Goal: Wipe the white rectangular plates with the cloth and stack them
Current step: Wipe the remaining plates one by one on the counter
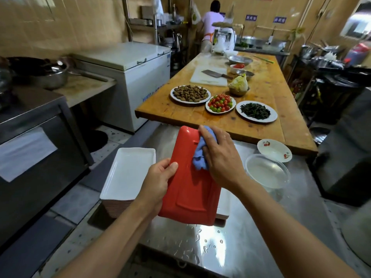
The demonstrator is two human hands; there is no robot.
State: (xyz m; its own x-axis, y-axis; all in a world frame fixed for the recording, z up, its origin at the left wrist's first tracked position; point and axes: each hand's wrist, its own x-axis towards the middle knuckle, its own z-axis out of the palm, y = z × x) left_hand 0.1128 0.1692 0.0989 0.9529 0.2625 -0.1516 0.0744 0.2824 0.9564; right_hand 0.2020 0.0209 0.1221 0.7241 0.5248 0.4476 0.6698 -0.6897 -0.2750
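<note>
Overhead, the head view looks down on a wet steel surface (251,247) in a kitchen, with a long wooden table (267,93) of food plates beyond and open floor to the left. Near the surface's left edge sits a stack of white rectangular plates (128,173). The left hand (158,181) has its fingers wrapped around the edge of a plate (192,195), red underside up, while the right hand (220,157) presses a blue cloth (200,155) against it.
</note>
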